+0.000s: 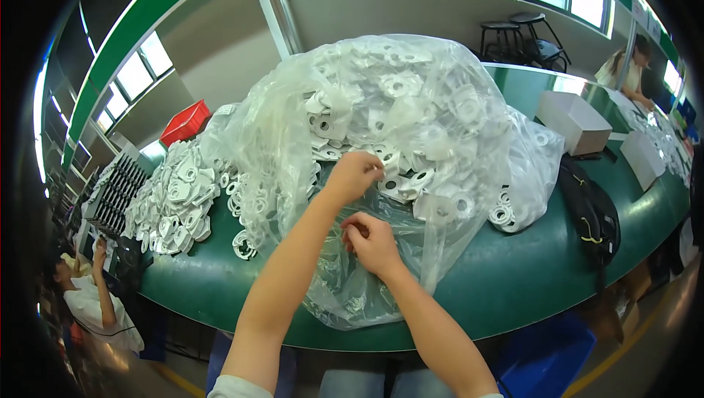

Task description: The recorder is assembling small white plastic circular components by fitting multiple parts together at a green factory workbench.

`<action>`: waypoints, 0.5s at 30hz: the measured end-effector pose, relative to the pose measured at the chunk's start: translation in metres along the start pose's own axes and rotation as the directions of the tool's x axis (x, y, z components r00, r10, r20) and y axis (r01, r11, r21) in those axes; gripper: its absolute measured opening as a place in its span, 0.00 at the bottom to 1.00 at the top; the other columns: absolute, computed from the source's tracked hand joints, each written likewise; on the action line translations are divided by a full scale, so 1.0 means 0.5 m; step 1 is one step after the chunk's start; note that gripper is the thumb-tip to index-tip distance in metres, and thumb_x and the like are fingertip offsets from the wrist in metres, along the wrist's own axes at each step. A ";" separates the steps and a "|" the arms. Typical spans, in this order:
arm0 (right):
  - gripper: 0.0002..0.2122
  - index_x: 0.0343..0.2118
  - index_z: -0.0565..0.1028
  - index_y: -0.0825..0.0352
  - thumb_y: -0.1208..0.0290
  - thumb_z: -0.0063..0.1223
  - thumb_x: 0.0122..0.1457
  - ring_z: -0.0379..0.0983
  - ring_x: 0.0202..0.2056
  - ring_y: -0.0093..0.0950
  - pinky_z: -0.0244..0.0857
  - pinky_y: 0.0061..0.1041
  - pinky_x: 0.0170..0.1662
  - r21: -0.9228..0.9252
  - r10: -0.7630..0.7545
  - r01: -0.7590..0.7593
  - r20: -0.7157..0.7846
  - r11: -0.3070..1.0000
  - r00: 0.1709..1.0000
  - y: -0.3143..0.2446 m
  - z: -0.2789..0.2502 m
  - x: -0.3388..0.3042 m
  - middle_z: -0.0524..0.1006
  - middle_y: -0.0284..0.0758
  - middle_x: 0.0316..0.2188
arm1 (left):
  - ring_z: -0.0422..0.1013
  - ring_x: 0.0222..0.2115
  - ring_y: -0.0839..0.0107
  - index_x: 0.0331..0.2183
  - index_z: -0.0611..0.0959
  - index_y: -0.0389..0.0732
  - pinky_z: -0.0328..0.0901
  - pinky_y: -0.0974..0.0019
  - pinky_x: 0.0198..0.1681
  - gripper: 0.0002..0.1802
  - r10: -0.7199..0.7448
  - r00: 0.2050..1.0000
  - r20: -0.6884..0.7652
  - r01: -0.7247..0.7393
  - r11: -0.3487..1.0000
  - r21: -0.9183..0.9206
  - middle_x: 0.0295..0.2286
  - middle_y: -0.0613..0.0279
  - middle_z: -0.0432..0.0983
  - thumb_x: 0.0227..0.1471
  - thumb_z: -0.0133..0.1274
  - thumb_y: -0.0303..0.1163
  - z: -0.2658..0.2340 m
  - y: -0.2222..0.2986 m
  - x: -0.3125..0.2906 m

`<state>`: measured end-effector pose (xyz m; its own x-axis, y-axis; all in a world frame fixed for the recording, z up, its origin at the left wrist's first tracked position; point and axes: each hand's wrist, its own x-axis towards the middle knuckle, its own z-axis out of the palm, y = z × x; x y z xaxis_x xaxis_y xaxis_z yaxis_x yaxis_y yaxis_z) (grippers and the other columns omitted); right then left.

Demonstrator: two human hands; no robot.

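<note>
A big clear plastic bag (282, 127) lies opened on the green table in front of me, heaped with white plastic parts (400, 86) that have round holes. My left hand (356, 177) is over the bag's mouth, its fingers curled at the near edge of the heap; whatever they hold is hidden. Closer to me, my right hand (372, 242) is above the loose film at the front of the bag. Its thumb and fingers are drawn together, and I cannot make out anything between them.
More white parts (180, 196) are piled left of the bag, near a red bin (185, 122) and stacked black trays (116, 189). To the right are a black bag (590, 211) and white boxes (576, 123). One person (99, 303) sits at left, another (629, 72) at far right.
</note>
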<state>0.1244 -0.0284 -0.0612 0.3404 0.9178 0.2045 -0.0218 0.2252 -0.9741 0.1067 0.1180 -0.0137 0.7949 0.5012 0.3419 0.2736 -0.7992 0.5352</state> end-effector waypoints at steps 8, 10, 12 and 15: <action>0.14 0.42 0.68 0.72 0.64 0.39 0.64 0.75 0.31 0.25 0.69 0.20 0.28 0.601 0.160 0.006 -0.222 0.799 0.962 0.037 -0.035 0.025 0.75 0.37 0.33 | 0.71 0.26 0.77 0.44 0.75 0.36 0.64 0.74 0.22 0.16 -0.347 0.874 0.339 0.429 0.225 -0.875 0.27 0.64 0.74 0.52 0.50 0.28 -0.019 0.039 -0.216; 0.13 0.44 0.66 0.70 0.64 0.40 0.64 0.75 0.33 0.26 0.71 0.22 0.27 0.368 0.023 0.026 -0.128 0.930 0.992 0.063 -0.048 0.031 0.74 0.37 0.33 | 0.72 0.29 0.74 0.45 0.73 0.35 0.65 0.73 0.25 0.17 -0.319 0.896 0.310 0.371 0.153 -0.916 0.30 0.60 0.74 0.52 0.49 0.26 -0.023 0.043 -0.235; 0.13 0.45 0.65 0.70 0.65 0.41 0.63 0.75 0.33 0.27 0.72 0.22 0.26 0.365 0.031 0.050 -0.211 0.930 0.977 0.072 -0.042 0.032 0.74 0.37 0.34 | 0.72 0.41 0.60 0.51 0.64 0.31 0.69 0.65 0.39 0.24 -0.214 0.931 0.296 0.301 -0.009 -0.953 0.42 0.47 0.71 0.51 0.45 0.21 -0.029 0.014 -0.248; 0.14 0.48 0.61 0.69 0.68 0.42 0.62 0.74 0.33 0.29 0.74 0.24 0.22 0.423 0.184 -0.037 -0.313 0.905 0.932 0.005 -0.021 0.019 0.71 0.40 0.41 | 0.69 0.46 0.53 0.53 0.59 0.30 0.67 0.58 0.47 0.28 -0.240 0.940 0.243 0.252 0.005 -0.968 0.49 0.41 0.64 0.49 0.45 0.18 -0.059 -0.012 -0.256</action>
<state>0.1376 -0.0223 -0.0628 0.6077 0.7939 -0.0194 -0.4298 0.3083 -0.8487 -0.0125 0.0685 -0.0378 0.8130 0.5822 0.0047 -0.3223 0.4432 0.8365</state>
